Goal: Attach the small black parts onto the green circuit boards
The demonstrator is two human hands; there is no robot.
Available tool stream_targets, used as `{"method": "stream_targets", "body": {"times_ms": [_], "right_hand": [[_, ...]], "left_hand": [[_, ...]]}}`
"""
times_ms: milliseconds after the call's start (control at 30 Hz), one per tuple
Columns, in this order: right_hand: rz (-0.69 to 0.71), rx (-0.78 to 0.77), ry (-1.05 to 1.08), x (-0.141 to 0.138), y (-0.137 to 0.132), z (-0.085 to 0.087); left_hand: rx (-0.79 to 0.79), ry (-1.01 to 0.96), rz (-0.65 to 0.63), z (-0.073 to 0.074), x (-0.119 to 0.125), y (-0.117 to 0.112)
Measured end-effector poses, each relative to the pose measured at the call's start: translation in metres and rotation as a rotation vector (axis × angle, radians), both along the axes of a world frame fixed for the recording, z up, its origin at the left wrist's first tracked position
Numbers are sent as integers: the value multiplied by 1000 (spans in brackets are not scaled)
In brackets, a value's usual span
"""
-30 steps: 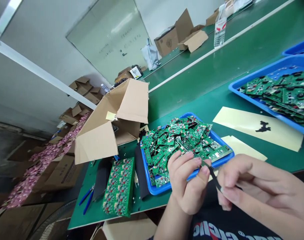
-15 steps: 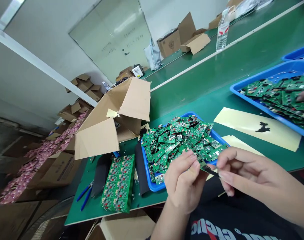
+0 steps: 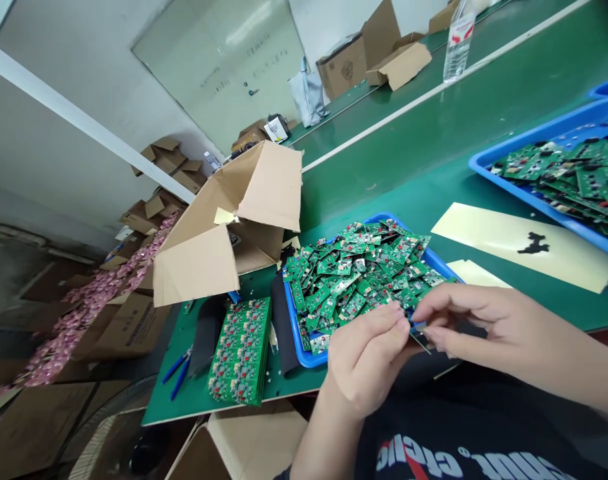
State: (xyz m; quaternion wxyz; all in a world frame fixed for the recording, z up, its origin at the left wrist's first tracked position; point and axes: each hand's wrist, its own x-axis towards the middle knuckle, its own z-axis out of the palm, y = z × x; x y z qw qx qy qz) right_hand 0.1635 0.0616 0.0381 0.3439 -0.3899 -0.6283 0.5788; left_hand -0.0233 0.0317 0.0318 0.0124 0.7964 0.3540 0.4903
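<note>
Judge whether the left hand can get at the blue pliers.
Probably yes, though not straight across: a stack of circuit boards stands between the left hand and the pliers; reaching over looks possible.

Pale wall [image 3: 79,53], greenish door [image 3: 199,47] with dark handle [image 3: 253,92], white bar [image 3: 84,123], green workbench [image 3: 384,143]

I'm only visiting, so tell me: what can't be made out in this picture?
All in the head view:
- Small piece: mostly covered by the left hand and right hand.
- Right-hand blue tray: its far end is cut off by the right edge.
- Water bottle: its cap is cut off by the top edge.
- Writing on the door: too small and blurred.
</note>
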Motion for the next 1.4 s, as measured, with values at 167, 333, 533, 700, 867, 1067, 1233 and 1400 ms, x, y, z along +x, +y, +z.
{"method": "stream_targets", "body": {"times_ms": [167,333,533,700,867,1067,1233,1400], "right_hand": [[-8,369,-29,0,-4,-11],[-168,721,-113,-3,-10,-15],[-264,779,-188,-10,-19,-13],[-140,607,-122,-7,-15,-16],[-67,453,-75,-7,-8,-16],[-132,529,-136,-15,-2,-12],[-176,726,-233,-15,-3,-19],[-159,867,-325,-8,-1,-31]], "left_hand": [[-156,-125,-77,0,2,1],[-385,-417,-133,-12,8,-2],[-629,-758,-209,-25,13,-8],[-660,-812,-273,-24,11,-5],[-715,-840,-283,-21,5,0],[-712,-811,-296,-23,3,2],[-792,-804,-324,-28,2,4],[-1024,-858,-371,-27,-1,6]]}}
